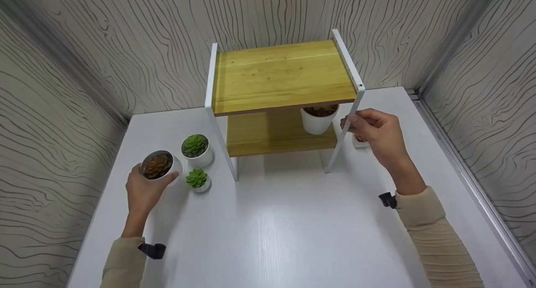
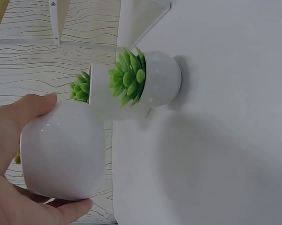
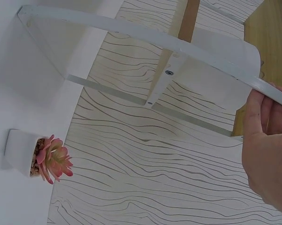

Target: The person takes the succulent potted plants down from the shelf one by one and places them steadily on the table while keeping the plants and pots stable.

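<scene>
My left hand (image 1: 144, 189) grips a white round pot (image 2: 65, 150) with a brownish succulent (image 1: 157, 165) in it, thumb on one side and fingers on the other. The pot is held above the white table. Just right of it stand a larger potted green succulent (image 1: 195, 145) and a small one (image 1: 197, 178). My right hand (image 1: 379, 135) pinches the front right white upright (image 3: 216, 63) of a two-tier wooden shelf (image 1: 284, 74). On the lower board (image 1: 268, 141), at the right, sits another white pot (image 1: 317, 122), partly hidden by the top board.
A small square white pot (image 3: 22, 152) with a pink succulent (image 3: 55, 161) stands on the table right of the shelf, mostly behind my right hand in the head view. Wood-patterned panels (image 1: 125, 37) enclose the table (image 1: 268, 237) at the back and both sides.
</scene>
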`<state>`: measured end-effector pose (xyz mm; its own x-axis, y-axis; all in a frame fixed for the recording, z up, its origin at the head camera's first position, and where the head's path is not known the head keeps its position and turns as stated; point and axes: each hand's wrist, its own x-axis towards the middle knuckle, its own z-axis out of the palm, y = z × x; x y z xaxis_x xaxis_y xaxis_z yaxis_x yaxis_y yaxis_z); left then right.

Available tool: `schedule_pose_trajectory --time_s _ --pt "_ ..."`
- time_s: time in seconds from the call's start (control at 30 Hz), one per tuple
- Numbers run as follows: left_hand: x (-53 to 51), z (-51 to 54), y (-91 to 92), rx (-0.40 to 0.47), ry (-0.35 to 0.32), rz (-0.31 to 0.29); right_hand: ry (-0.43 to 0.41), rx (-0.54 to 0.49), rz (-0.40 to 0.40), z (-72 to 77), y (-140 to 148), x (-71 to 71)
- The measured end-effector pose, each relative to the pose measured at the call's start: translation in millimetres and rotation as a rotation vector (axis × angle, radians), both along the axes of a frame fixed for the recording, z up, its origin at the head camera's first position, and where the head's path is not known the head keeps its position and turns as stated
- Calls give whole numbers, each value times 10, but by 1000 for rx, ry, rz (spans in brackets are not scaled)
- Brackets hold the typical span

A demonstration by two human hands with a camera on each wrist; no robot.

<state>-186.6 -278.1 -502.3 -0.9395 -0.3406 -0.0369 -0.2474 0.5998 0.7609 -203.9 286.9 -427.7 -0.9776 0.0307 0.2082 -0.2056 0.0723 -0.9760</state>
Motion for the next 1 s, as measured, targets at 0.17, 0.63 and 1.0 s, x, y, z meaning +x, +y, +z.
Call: schedule_pose_trajectory --time_s 0.17,0.63,1.0 --pt "-52 -64 -29 -52 -32 -25 -4 1 -5 1 7 7" --pt "-157 -305 -67 -31 -58 -31 -13 48 -6 -5 -7 14" --pt "-215 -452 -106 -43 -47 -8 13 4 -3 -24 -16 4"
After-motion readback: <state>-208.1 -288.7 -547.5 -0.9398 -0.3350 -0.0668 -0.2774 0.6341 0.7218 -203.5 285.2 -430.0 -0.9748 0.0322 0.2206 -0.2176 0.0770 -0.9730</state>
